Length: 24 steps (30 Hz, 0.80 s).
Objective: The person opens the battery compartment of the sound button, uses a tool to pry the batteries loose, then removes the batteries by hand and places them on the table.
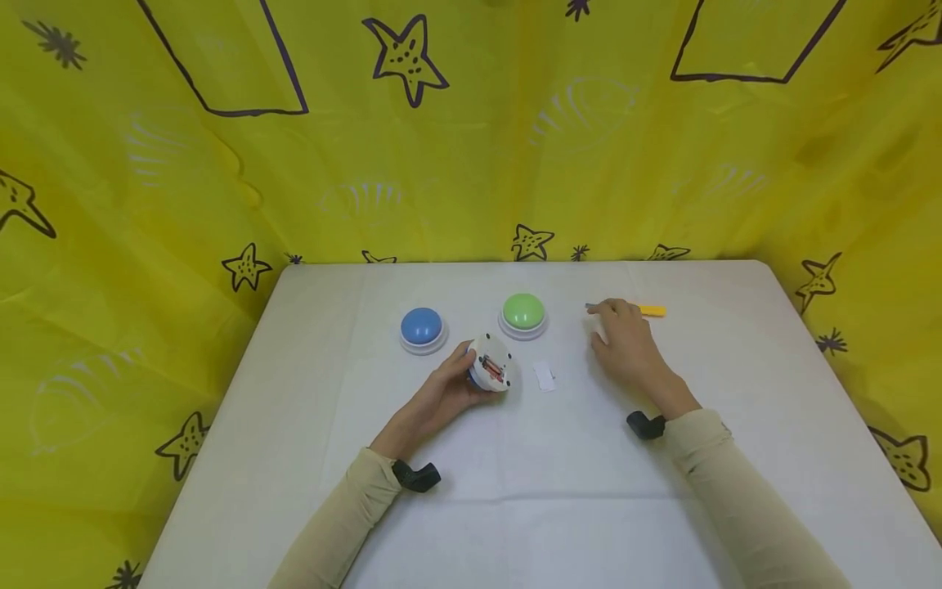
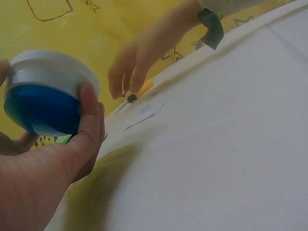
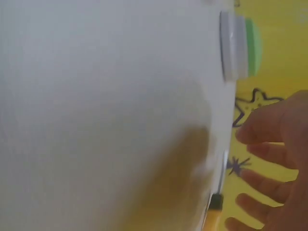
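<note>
My left hand [image 1: 447,384] grips a blue-domed push button [image 1: 489,366], thumb and fingers round its white base. Its underside faces up in the head view, showing an uncovered compartment with a battery inside and dark spots near the rim. In the left wrist view the blue dome [image 2: 45,109] points downward. Over at the right, my right hand [image 1: 627,339] hovers above a screwdriver with an orange handle [image 1: 652,311]. Its fingers [image 3: 262,185] are spread and loosely bent, with nothing between them. A small white cover [image 1: 545,376] lies between the two hands.
A second blue push button [image 1: 422,329] stands dome up behind my left hand. To its right stands a green push button [image 1: 523,314]. The white table [image 1: 500,532] backs onto a yellow curtain [image 1: 471,164] with starfish drawings.
</note>
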{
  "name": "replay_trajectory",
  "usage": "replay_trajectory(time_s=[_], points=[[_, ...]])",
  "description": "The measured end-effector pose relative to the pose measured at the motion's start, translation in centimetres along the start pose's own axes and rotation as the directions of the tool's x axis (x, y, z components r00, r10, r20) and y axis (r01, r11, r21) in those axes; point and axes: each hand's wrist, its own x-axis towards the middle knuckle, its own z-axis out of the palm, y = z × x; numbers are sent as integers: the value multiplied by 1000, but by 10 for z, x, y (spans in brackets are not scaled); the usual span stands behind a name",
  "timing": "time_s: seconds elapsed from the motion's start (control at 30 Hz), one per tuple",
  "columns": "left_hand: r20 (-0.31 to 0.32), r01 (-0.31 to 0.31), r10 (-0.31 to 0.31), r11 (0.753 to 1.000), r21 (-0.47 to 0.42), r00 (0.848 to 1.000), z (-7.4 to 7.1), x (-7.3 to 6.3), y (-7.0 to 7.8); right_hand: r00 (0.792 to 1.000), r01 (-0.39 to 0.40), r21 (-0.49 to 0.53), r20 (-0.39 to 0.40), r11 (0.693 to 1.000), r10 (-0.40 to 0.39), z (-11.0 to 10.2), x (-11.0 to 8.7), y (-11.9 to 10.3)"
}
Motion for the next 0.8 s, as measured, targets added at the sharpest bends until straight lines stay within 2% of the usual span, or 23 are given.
replay_trajectory(time_s=[0.13,0.4,0.5,0.67,0.8], points=[[16,0,0,1000,-27,1000,0,-1,1,1000,4,-30,1,1000,-4,-7,7,15],[43,-15,21,992,-124,999,-2,-3,3,996,-47,-129,68,991,56,-18,15,31],[36,-16,22,987,-159,999,-2,-4,4,998,-19,-149,56,989,27,-19,17,37],[28,-36,43,977,-210,999,-1,-4,5,998,65,-159,-9,985,-68,-19,22,49],[31,-66,76,966,-249,997,0,-5,7,995,96,-143,17,985,-95,-22,27,56]])
